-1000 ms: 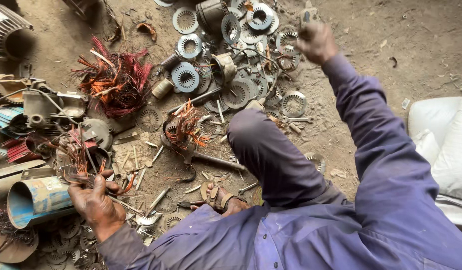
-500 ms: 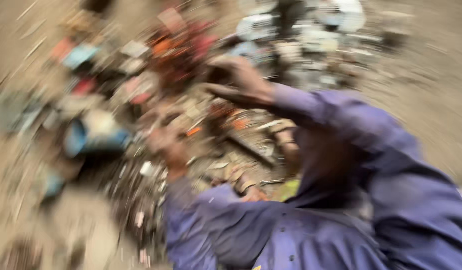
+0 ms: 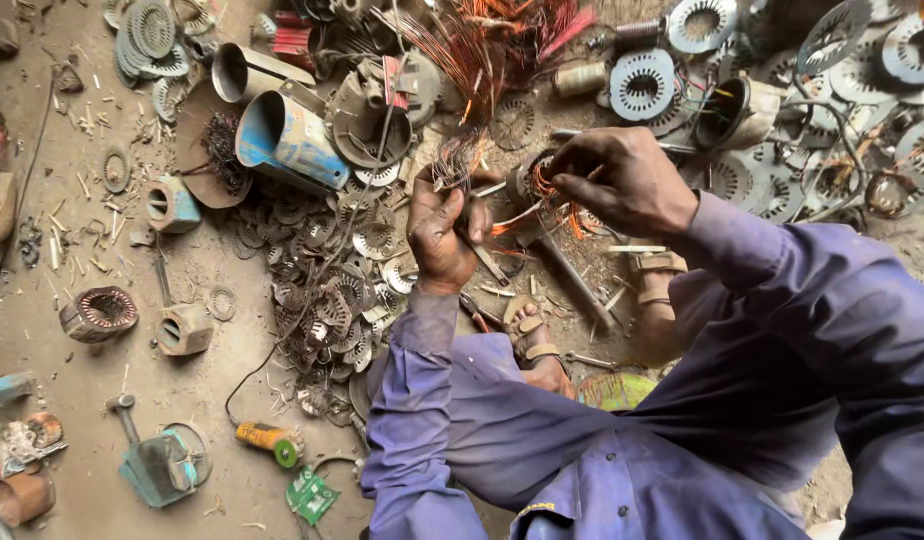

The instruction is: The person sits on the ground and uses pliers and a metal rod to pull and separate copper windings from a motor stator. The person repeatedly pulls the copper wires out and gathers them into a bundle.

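Hands have come together over the scrap since a second ago: back then my right hand was stretched far out over the pile of stamped discs and my left was low by the blue cylinder, and now both meet above the same small motor part. My left hand is closed around a tuft of copper winding wire, the cut ends fanning up out of the fist. My right hand is curled, fingertips pinched on orange-copper strands that run from a small stator sitting on the dirt floor between the two hands. I read that as the reaching being over and the pulling of wire out of the core being under way. The blue metal cylinder lies on its side to the left, just beyond my left hand, and laminated discs are heaped below it. A long steel bar lies under the stator, running toward my sandalled foot.
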